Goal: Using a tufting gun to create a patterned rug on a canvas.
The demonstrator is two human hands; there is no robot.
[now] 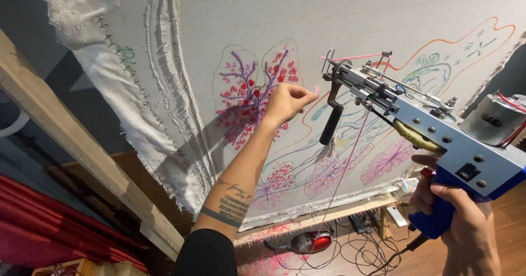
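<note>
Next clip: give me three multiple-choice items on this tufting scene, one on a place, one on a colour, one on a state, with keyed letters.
1. Where does the vacuum cleaner lie?
A. on the floor below the frame
B. on a shelf
C. in the left hand

2. What colour is the tufting gun grip?
A. green
B. blue
C. yellow

3. What is the left hand doing?
A. lying flat on the cloth
B. hanging open
C. pinching a pink yarn end

Answers:
1 A, it sits among cables under the wooden bar.
2 B, the right hand wraps a blue handle.
3 C, its fingertips close on the yarn.
</note>
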